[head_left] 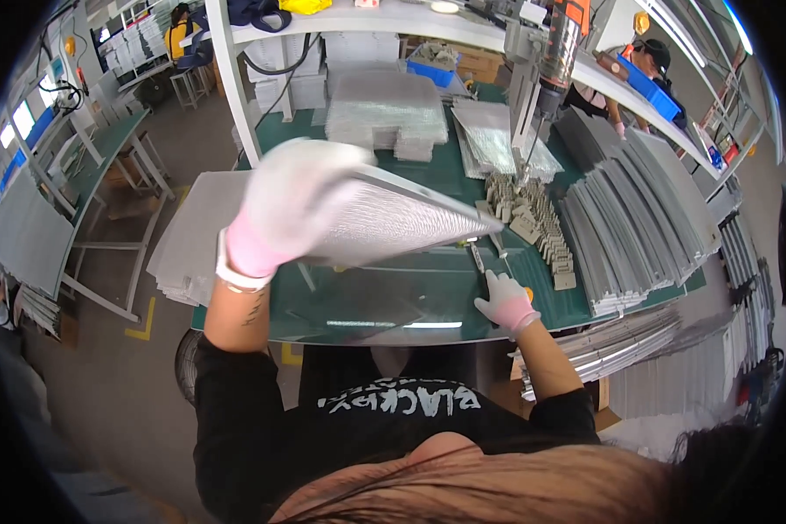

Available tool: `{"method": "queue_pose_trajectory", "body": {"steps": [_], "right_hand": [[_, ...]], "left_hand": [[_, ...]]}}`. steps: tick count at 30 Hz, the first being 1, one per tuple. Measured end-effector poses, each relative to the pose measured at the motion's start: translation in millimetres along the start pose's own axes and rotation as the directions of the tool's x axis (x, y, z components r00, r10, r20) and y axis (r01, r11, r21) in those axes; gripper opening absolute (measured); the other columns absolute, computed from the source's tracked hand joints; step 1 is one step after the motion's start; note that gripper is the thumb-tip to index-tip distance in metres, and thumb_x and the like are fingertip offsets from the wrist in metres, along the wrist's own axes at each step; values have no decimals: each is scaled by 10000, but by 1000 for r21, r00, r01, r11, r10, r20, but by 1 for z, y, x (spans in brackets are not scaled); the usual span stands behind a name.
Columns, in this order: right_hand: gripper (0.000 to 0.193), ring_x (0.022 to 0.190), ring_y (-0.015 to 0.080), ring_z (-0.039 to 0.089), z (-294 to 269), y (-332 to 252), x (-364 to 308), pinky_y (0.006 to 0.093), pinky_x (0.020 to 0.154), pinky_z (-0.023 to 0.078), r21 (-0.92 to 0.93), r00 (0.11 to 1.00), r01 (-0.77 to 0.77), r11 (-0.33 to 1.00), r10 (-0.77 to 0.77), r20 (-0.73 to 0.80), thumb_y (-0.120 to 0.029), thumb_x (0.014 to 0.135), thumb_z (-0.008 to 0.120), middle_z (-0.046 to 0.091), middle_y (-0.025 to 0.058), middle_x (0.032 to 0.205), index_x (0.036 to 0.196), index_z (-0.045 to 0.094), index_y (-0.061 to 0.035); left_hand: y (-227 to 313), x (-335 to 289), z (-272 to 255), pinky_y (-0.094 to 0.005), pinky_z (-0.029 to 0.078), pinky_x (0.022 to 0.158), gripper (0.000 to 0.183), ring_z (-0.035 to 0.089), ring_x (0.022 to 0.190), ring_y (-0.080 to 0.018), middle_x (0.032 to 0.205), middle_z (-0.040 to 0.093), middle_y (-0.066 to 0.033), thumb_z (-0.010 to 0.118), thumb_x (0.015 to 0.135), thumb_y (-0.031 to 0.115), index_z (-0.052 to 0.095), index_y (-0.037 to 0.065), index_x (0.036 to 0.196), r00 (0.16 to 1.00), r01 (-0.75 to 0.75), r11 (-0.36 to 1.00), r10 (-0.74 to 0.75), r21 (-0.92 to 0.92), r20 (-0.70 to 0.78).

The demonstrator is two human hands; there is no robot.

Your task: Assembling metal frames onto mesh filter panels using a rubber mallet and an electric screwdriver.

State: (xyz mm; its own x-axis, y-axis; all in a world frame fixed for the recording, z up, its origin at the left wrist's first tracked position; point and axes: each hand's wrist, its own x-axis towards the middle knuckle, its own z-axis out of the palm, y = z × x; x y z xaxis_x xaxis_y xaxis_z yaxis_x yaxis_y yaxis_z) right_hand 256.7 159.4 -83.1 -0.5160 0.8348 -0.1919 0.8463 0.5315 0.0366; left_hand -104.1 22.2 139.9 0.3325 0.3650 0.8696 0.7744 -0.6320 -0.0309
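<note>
My left hand [293,196], in a white and pink glove and smeared by motion, grips a thin silver-grey metal panel [384,218] by its left end. The panel is lifted at a tilt over the green tabletop, its far corner pointing right. Low on the table at the right, my gloved right hand [508,301] lies with its fingers stretched forward. Just ahead of those fingers are a slim tool with a pale handle [499,244] and a narrow pen-like tool [477,257]. Right of them, small beige metal brackets [524,218] stand packed in rows.
A leaning stack of grey panels [633,218] fills the table's right side. More stacked panels [384,109] lie at the back and a pile [196,227] at the left. An orange power driver [561,52] hangs above the brackets. Another person [651,65] works beyond the shelf.
</note>
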Motion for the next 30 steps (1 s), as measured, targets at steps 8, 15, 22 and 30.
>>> {"method": "queue_pose_trajectory", "body": {"steps": [8, 15, 22, 30], "right_hand": [[517, 707, 212, 643, 2, 6, -20, 351, 648, 528, 804, 981, -98, 586, 192, -20, -106, 935, 457, 629, 144, 896, 1446, 408, -41], [671, 546, 55, 457, -117, 77, -146, 200, 462, 362, 980, 942, 172, 98, -307, -135, -165, 949, 646, 526, 11, 782, 1510, 320, 5], [649, 554, 41, 460, -186, 30, -135, 185, 474, 392, 494, 605, 643, 585, 7, -796, -139, 995, 540, 547, 28, 792, 1555, 225, -45], [467, 812, 311, 681, -206, 17, -126, 354, 752, 548, 178, 720, 414, 893, -201, -664, -160, 965, 592, 678, 199, 1038, 1393, 500, 4]], "left_hand": [[24, 2, 138, -335, 457, 589, 200, 589, 618, -200, 675, 527, 0, 576, 856, 202, 582, 173, 1054, 802, -354, 935, 301, 5, 516], [46, -12, 165, -381, 441, 625, 616, 555, 590, -216, 619, 542, -14, 811, 628, 433, 643, 108, 1122, 986, 53, 993, -69, 108, 151], [50, -12, 186, -409, 400, 657, 354, 511, 589, -238, 604, 534, -27, 748, 624, 301, 672, 104, 908, 964, 258, 934, -265, 248, -7], [50, -17, 198, -420, 386, 707, 416, 509, 611, -237, 617, 534, -15, 734, 642, 270, 646, 98, 1011, 952, 300, 935, -283, 191, -115]]}}
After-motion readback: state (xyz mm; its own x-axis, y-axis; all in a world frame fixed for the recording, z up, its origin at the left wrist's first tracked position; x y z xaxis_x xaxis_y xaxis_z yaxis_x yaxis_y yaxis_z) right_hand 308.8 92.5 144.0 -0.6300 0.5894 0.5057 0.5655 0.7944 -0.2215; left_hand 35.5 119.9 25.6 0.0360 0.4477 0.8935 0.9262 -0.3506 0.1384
